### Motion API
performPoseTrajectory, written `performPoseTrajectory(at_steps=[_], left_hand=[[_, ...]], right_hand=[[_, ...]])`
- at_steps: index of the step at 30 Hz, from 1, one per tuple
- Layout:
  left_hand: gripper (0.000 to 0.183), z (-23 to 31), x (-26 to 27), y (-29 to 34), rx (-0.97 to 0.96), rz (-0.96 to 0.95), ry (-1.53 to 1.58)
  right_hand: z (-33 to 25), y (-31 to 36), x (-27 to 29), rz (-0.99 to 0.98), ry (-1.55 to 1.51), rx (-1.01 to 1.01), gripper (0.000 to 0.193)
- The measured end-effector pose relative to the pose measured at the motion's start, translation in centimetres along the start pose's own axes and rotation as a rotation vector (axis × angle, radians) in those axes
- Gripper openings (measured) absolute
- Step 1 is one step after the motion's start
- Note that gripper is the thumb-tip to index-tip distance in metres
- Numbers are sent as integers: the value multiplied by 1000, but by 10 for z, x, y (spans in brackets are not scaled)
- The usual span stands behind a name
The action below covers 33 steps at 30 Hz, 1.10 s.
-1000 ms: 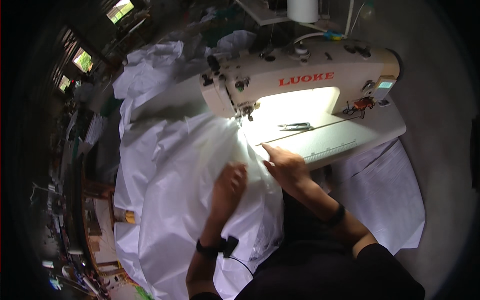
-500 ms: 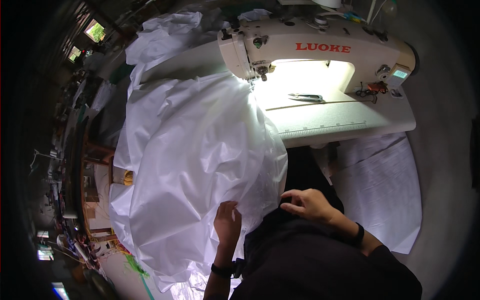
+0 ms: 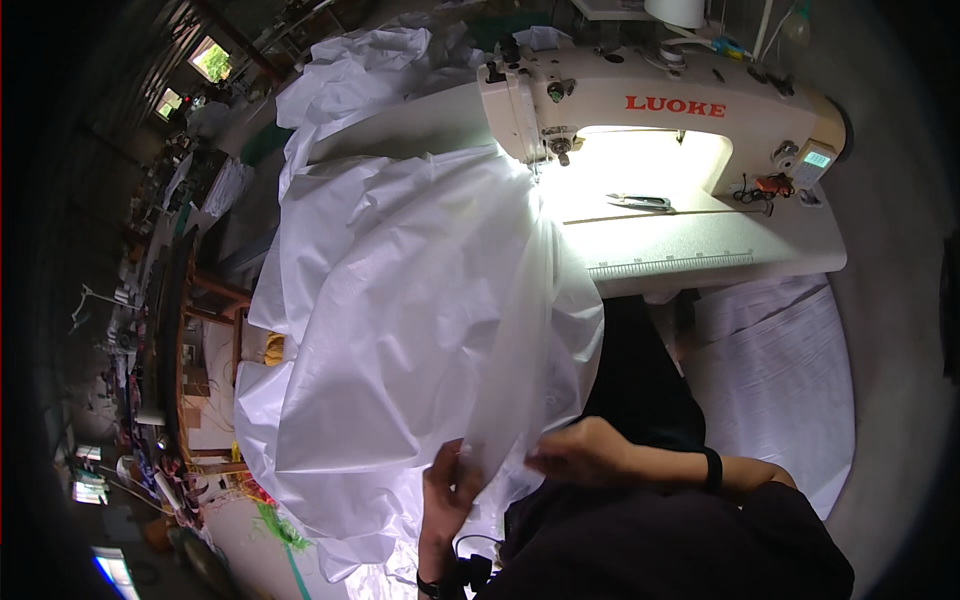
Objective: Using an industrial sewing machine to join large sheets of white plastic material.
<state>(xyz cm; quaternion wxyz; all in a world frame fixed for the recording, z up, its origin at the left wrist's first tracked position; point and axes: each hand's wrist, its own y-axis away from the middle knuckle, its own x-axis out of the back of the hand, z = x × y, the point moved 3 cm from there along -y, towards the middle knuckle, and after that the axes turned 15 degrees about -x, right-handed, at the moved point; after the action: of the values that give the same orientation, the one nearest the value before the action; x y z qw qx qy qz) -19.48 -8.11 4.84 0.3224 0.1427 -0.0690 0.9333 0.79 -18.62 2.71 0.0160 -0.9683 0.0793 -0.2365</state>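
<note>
A large, thin, glossy white sheet point(image 3: 400, 330) hangs in folds over the near side of a white sewing machine point(image 3: 640, 95). It runs up under the lit needle area, and a flatter strip stretches from there down to my hands. My left hand point(image 3: 448, 495) is closed on the sheet's lower part, thumb and fingers pinching it. Just to its right, my right hand point(image 3: 590, 452) is curled with its fingertips together at the sheet's edge; motion blurs them. A dark band circles each wrist.
Small thread snips point(image 3: 640, 202) lie on the machine bed point(image 3: 700, 240), right of the needle. More white material point(image 3: 780, 370) hangs below the bed at right, and a crumpled heap point(image 3: 370, 75) lies behind. At left stand a wooden frame point(image 3: 215, 290) and cluttered shop items.
Both hands have moved down and come closer together, closing on the sheet. The strip from the needle is now pulled straighter toward me. The view has shifted slightly.
</note>
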Motion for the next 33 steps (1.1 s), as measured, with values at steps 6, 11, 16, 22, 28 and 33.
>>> performPoseTrajectory(at_steps=[6, 11, 16, 22, 28, 33], left_hand=[[23, 10, -35, -2, -86, -334, 96], [20, -5, -53, -12, 80, -348, 45], [7, 14, -30, -8, -73, 104, -12], [11, 14, -37, -4, -303, 55, -313], [14, 25, -25, -15, -376, 41, -390], [22, 27, -35, -17, -830, -311, -587]], right_hand=[[-22, 19, -40, -47, 333, 276, 17], [-16, 22, -62, -268, 168, 285, 14], [-15, 19, 3, -553, 176, -261, 27], [88, 21, -12, -210, -59, -659, 58], [140, 27, -45, -254, -1177, -1056, 61], [71, 38, -32, -243, -796, -390, 36]])
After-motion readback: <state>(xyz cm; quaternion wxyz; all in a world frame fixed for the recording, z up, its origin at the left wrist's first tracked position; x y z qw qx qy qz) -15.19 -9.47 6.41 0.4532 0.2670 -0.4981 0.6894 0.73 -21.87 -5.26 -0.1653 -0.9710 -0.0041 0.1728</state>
